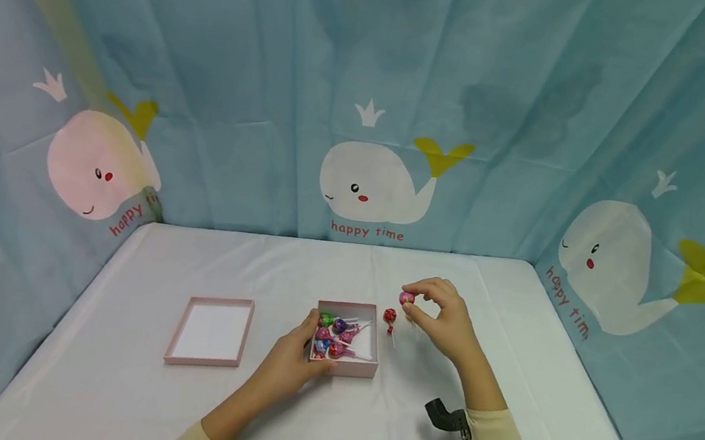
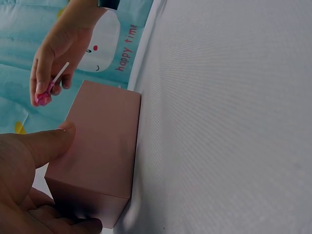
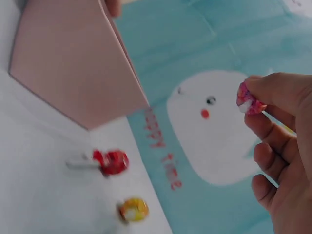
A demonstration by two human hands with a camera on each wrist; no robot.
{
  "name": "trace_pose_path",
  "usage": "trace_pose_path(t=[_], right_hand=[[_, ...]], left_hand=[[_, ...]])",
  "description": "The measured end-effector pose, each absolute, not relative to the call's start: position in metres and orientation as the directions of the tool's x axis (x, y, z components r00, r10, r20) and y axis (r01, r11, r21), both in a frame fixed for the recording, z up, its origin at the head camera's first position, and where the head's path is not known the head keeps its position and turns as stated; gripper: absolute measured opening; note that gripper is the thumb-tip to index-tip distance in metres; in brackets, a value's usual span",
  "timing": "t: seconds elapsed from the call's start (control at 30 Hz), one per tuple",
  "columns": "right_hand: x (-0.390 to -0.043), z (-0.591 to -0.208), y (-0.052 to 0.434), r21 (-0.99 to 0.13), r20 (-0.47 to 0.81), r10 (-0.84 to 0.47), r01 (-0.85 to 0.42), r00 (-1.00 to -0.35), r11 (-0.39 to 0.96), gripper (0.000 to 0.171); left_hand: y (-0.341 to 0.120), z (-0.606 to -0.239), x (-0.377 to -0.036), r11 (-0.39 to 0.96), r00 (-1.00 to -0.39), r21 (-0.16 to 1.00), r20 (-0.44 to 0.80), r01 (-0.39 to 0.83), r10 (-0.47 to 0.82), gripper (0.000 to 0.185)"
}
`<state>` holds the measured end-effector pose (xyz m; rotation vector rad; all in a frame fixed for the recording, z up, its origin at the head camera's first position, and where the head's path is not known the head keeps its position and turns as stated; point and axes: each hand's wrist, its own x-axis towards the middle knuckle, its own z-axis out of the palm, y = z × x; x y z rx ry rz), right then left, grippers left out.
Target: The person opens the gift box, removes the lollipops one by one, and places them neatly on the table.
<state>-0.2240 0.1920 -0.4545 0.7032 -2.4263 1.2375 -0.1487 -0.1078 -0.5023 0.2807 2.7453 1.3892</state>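
A pink open box sits mid-table with several wrapped lollipops inside. My left hand grips the box's left side, its thumb pressed on the wall. Just right of the box, my right hand is raised above the table and pinches a pink lollipop between thumb and forefinger; its white stick shows in the left wrist view. On the cloth beside the box lies a red lollipop, with a yellow one close by it.
The box's pink lid lies upturned to the left of the box. A white cloth covers the table. Blue whale-print curtains close in the back and both sides. Black camera mounts sit on both wrists.
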Motion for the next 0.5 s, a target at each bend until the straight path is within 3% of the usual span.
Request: trace_pose_path(t=[0.5], right_hand=[[-0.246,-0.490,0.241,-0.717,0.319,-0.030,-0.262,-0.947,0.647,0.029]], left_hand=[[-0.109,-0.502,-0.148,0.571,-0.980,0.807,0.043,0.149,0.196,0.103]])
